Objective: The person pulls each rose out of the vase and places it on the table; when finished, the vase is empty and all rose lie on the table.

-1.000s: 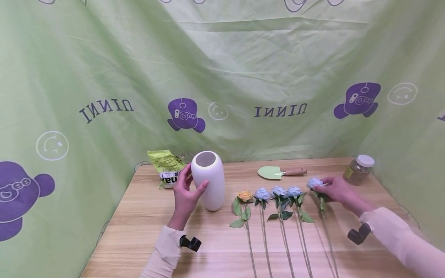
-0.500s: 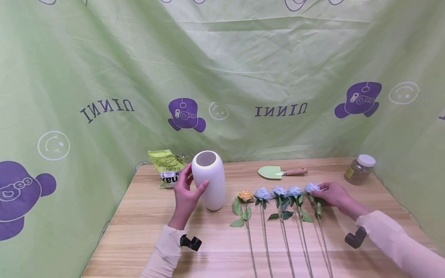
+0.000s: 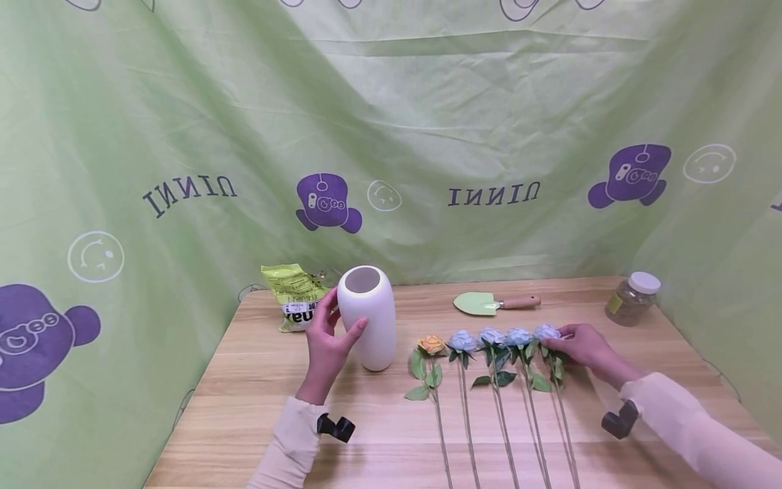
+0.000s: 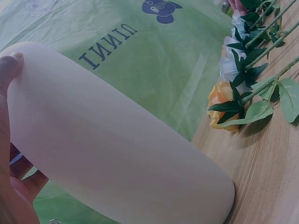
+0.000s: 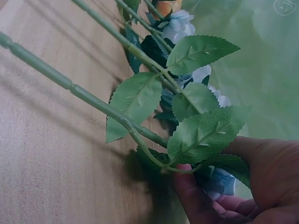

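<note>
My left hand (image 3: 326,345) grips a tall white vase (image 3: 377,327) from its left side, thumb across the front. The vase stands upright, its round mouth facing up. At the right, my right hand (image 3: 588,349) pinches the rightmost light blue rose (image 3: 546,332) at its head. In the right wrist view, this rose's stem (image 5: 93,101) and leaves (image 5: 209,135) partly cover the fingers (image 5: 189,191). To its left several more blue roses lie side by side, and an orange rose (image 3: 432,345) ends the row nearest the vase. All stems point toward the front.
Behind the vase leans a green-yellow bag (image 3: 294,288). A small trowel (image 3: 482,303) with a wooden handle lies at the back of the wooden table (image 3: 244,407). A white-lidded jar (image 3: 632,299) stands at the back right. Green printed cloth (image 3: 427,122) hangs behind.
My right hand has moved the rightmost blue rose to the left and slightly toward me, bringing it beside the other roses. The left hand and vase have stayed in place.
</note>
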Demonstrator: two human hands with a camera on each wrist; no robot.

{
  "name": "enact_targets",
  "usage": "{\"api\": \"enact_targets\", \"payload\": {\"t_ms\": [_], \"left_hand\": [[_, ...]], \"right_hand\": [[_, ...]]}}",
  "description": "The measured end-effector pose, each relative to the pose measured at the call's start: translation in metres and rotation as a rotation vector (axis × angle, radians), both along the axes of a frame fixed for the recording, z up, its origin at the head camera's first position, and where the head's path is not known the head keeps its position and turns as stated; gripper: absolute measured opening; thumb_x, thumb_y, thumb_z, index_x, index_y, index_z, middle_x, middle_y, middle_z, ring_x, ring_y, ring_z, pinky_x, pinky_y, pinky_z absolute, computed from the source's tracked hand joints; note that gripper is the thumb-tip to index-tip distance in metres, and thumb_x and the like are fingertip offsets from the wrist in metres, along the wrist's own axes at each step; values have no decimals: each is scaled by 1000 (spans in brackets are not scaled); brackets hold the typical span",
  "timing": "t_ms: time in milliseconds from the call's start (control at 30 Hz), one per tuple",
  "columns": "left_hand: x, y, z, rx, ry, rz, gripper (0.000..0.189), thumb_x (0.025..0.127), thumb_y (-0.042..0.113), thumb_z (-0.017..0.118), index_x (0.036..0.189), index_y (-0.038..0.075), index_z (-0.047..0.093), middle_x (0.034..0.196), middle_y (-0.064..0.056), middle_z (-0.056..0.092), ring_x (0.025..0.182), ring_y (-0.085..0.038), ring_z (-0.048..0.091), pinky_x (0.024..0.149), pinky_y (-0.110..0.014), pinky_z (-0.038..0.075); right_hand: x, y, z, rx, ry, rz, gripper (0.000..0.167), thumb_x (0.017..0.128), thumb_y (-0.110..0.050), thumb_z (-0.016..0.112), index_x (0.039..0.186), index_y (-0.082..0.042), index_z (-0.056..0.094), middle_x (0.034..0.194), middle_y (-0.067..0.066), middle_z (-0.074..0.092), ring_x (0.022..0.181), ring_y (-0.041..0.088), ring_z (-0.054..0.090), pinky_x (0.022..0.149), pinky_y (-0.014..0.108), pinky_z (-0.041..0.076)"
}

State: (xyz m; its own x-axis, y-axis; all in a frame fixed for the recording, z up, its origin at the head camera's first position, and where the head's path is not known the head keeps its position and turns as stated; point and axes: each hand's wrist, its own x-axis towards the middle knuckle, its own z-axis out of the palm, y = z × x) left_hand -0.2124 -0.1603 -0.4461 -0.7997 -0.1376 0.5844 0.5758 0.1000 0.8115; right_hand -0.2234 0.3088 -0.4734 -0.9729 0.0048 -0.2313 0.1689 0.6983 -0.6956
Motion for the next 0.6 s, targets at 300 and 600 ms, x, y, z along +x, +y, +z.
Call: {"api": "enact_targets", "payload": {"t_ms": [300, 600], "left_hand": [[-1, -1, -2, -11, -3, 8, 73, 75, -5, 81, 141, 2, 50, 140, -15, 55, 124, -16, 59, 112, -30, 49], [-1, -2, -2, -10, 0, 3, 74, 75, -5, 81, 142, 3, 50, 141, -16, 55, 125, -16, 59, 112, -31, 49]], "right_hand": [[-4, 1, -3, 37, -4, 12, 63, 88, -32, 74, 121, 18, 56, 108, 33, 66, 86, 23, 63, 67, 25, 53], [-6, 8, 2, 76, -53, 64, 77, 88, -43, 73, 127, 20, 52, 120, 40, 60, 93, 29, 68, 80, 41, 60]]}}
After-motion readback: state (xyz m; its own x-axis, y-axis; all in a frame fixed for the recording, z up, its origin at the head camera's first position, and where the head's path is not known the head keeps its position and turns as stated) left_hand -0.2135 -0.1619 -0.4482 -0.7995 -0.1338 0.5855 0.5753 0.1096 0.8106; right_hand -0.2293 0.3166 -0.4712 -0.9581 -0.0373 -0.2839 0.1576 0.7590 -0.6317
